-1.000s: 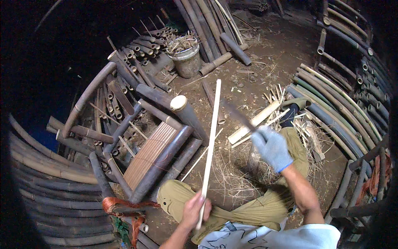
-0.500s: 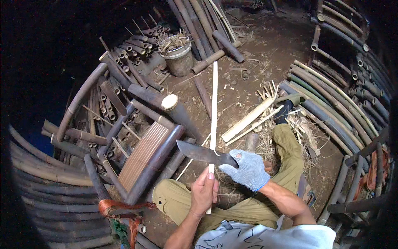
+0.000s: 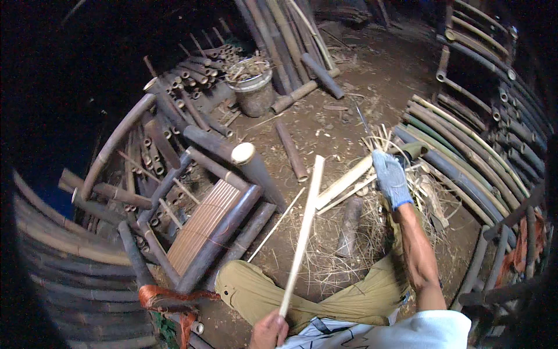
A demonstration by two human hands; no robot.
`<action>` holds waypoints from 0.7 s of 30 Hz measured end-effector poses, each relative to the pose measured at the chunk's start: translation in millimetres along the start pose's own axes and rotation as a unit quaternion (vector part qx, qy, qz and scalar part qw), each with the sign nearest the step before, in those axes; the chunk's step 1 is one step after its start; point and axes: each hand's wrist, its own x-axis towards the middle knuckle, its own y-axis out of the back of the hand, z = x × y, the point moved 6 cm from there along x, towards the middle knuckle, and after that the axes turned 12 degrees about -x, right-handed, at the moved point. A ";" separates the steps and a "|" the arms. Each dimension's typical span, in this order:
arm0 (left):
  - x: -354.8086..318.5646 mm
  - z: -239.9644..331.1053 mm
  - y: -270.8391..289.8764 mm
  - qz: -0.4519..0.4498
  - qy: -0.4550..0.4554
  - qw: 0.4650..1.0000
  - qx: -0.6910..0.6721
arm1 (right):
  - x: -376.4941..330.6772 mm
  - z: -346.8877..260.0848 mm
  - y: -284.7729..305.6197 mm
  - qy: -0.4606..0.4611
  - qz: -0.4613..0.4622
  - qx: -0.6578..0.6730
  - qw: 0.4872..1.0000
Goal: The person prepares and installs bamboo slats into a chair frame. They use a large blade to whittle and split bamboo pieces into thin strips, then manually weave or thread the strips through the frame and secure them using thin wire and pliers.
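Low at the front edge, my bare left hand point(image 3: 271, 329) is closed round the lower end of a long pale bamboo strip point(image 3: 302, 232). The strip slants up and away to the right. My right hand point(image 3: 390, 177), in a grey-blue glove, reaches forward right with its fingers curled, above a heap of split pieces and shavings. A machete point(image 3: 361, 116) extends beyond the glove, its blade appearing as a thin edge-on line; its handle is mostly hidden by the hand. Beside the glove lie wider split bamboo slats point(image 3: 344, 184).
A bamboo chair frame point(image 3: 218, 227) with a slatted panel stands on the left. Bamboo poles point(image 3: 465, 151) are stacked at the right. A bucket of scraps point(image 3: 254, 96) stands at the back. Short bamboo pieces point(image 3: 349, 227) lie on the dirt floor before my crossed legs.
The machete has left the strip; my right hand has swung it forward and right. My left hand has come down toward me, bringing the strip lower and tilting it.
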 end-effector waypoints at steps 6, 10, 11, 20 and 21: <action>114.2 78.7 44.0 0.233 -0.418 0.873 0.098 | -106.3 -138.6 -28.7 -0.144 -0.378 0.267 0.875; 163.4 109.8 -9.8 0.178 -0.385 0.901 -0.086 | -153.7 -161.4 -52.2 -0.350 -0.405 0.449 0.716; 164.8 109.6 -17.1 0.173 -0.381 0.906 -0.063 | -156.1 -158.8 -62.5 -0.392 -0.373 0.489 0.684; 137.4 81.3 -32.4 -0.036 -0.331 0.937 0.107 | -132.3 -119.2 -69.9 -0.383 -0.292 0.491 0.725; 139.5 57.1 -20.9 -0.093 -0.214 0.971 -0.060 | -126.7 -115.7 -70.0 -0.375 -0.289 0.479 0.739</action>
